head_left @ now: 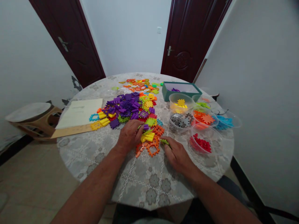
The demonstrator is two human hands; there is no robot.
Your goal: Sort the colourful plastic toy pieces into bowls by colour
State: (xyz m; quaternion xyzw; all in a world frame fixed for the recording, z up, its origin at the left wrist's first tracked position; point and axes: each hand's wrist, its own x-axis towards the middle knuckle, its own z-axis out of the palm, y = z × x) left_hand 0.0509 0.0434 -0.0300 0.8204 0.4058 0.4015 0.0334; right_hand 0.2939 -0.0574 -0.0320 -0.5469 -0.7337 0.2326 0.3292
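My right hand [177, 155] pinches a lime-green plastic building piece [165, 142] between thumb and fingers, just right of some orange notched pieces [153, 150]. Across from it, my left hand [129, 134] is closed at the near edge of the pile, with a bit of lime green showing between its fingers. A purple piece [146, 127] and yellow tube-like pieces [148, 137] lie right by its fingertips; whether it touches them I cannot tell. Beyond it spreads a heap of mostly purple interlocking pieces [127, 104], mixed with yellow, green and red ones.
Clear tubs at the right hold yellow [179, 107], grey [179, 120], orange [204, 118], green [203, 105], blue [223, 123] and red pieces [201, 143]. Behind them stands a dark green box [166, 95]. An open pad [80, 112] lies left; more pieces [137, 84] lie at the back.
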